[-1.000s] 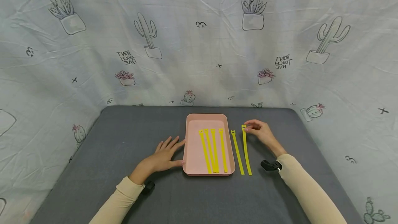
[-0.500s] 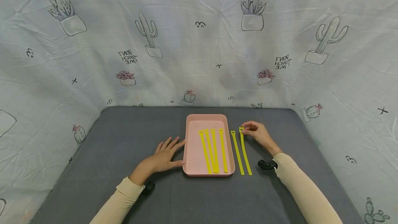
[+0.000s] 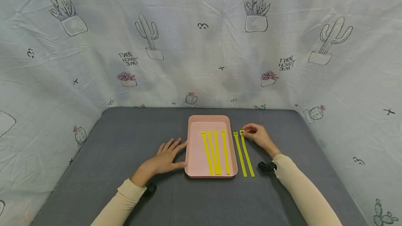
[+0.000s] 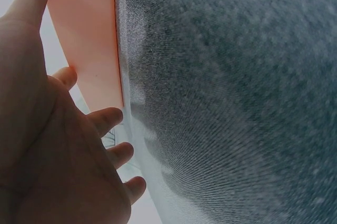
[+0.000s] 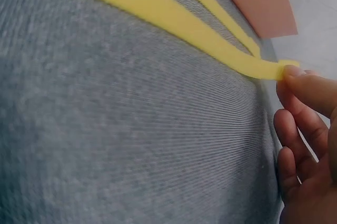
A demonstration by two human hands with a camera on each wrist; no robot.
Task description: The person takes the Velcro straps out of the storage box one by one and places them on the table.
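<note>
My right hand [image 3: 259, 136] pinches the far, slotted end of a yellow strap [image 3: 246, 153] between fingertips [image 5: 303, 84] and thumb, the rest of the strap lying flat on the grey tabletop [image 3: 125, 132]. It runs toward me just right of a second yellow strap [image 3: 240, 154], the two nearly touching at their far ends and spreading slightly apart nearer me. Both lie just beside the right rim of the pink tray [image 3: 191, 149], which holds four more yellow straps [image 3: 215, 152] laid lengthwise. My left hand [image 3: 166, 156] rests flat on the tabletop with fingers straight and spread, its thumb and fingertips against the tray's left edge [image 4: 117, 39]. A cactus-print cloth [image 3: 201, 37] hangs behind the table.
</note>
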